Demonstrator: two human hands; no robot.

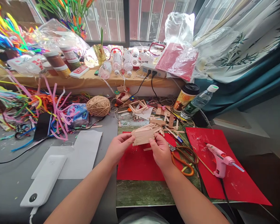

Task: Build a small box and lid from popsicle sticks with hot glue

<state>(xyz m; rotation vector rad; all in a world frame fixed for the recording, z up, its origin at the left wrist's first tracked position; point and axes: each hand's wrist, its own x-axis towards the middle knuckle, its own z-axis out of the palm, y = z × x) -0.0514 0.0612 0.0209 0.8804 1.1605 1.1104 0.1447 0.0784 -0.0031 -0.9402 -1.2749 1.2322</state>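
Between my two hands is a small panel of pale craft sticks point(143, 137), lying side by side and raised over a red sheet point(140, 166). My left hand point(121, 144) pinches the panel's left edge with the thumb on top. On the opposite edge, my right hand point(161, 149) grips it the same way. Orange-handled scissors point(185, 160) lie just right of my right hand, beside a blue pen point(179, 139). Beyond the panel, loose craft sticks and small stick frames point(140, 107) are piled up.
A pink glue gun point(220, 160) rests on another red sheet point(238, 183) at right, its cord trailing off the front. Behind stand a cup point(185, 98) and water bottle point(198, 102). At left are a white power bank point(44, 180), twine ball point(98, 105), phone point(42, 126) and pipe cleaners point(54, 102).
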